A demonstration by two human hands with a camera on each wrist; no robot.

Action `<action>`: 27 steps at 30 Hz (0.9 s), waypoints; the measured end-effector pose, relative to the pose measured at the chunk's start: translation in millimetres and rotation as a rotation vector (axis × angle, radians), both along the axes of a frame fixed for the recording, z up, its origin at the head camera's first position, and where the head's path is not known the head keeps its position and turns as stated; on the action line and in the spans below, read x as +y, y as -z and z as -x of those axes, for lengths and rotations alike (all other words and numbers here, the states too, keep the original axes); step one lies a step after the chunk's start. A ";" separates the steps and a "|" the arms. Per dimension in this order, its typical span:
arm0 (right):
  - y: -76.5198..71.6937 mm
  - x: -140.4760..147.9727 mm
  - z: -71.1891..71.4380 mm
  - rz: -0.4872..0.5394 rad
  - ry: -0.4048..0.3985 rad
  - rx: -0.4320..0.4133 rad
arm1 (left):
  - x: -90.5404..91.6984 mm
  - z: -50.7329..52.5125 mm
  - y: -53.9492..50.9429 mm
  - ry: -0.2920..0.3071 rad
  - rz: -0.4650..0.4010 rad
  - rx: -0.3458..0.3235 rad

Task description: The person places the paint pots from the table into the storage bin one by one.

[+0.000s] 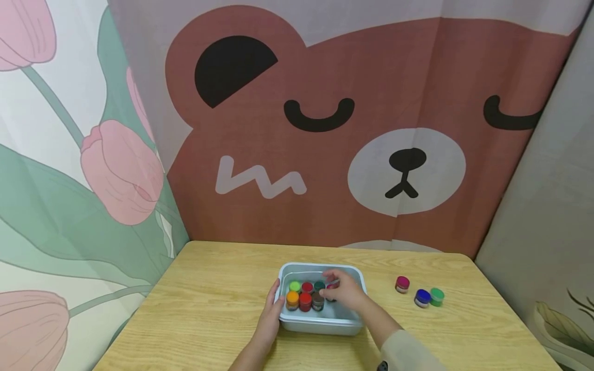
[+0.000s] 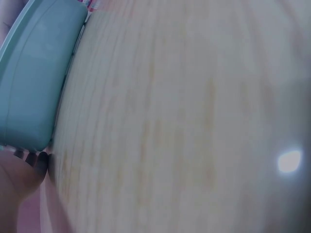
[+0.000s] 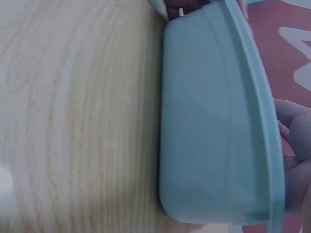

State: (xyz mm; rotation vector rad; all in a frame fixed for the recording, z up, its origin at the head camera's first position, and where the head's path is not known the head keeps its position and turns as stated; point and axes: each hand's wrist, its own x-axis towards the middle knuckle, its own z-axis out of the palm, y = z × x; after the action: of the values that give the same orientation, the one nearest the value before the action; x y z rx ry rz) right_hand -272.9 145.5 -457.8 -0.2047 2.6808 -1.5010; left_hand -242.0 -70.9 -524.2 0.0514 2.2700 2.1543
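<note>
A pale blue-grey plastic box (image 1: 320, 327) stands on the table, holding several small paint pots in two rows. Orange (image 1: 292, 300), red (image 1: 305, 302) and brown (image 1: 317, 302) pots form the near row; light green, crimson and dark green ones sit behind. My left hand (image 1: 268, 320) grips the box's left end, thumb at the rim. Inside the right half, my right hand (image 1: 347, 291) pinches a magenta-lidded paint pot (image 1: 331, 289), mostly covered by the fingers. The right wrist view shows the box's outer wall (image 3: 209, 121) with the right hand (image 3: 297, 145) above its rim.
Right of the box, a magenta-lidded pot (image 1: 402, 284), a blue-lidded pot (image 1: 422, 298) and a green-lidded pot (image 1: 436, 297) stand on the wooden table (image 1: 223, 288). A bear-print curtain (image 1: 260, 216) hangs behind the table's far edge, with a flower-print one at left.
</note>
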 end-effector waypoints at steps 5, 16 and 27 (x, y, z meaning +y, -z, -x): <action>-5.5 13.0 0.9 0.041 0.046 0.036 | -0.1 0.8 -0.7 0.000 -0.001 -0.017; -18.0 49.4 -1.7 0.045 0.146 0.025 | -0.6 0.4 -0.2 0.005 0.005 -0.038; -18.5 94.6 -12.8 0.005 0.209 0.035 | -0.2 0.4 0.2 0.004 0.010 -0.045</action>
State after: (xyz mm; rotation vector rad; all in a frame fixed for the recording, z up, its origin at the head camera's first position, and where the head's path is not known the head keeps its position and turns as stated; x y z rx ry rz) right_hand -260.1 240.1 -439.3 0.0517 2.8009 -1.5704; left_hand -242.4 -71.0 -524.4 0.0083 2.2545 2.1196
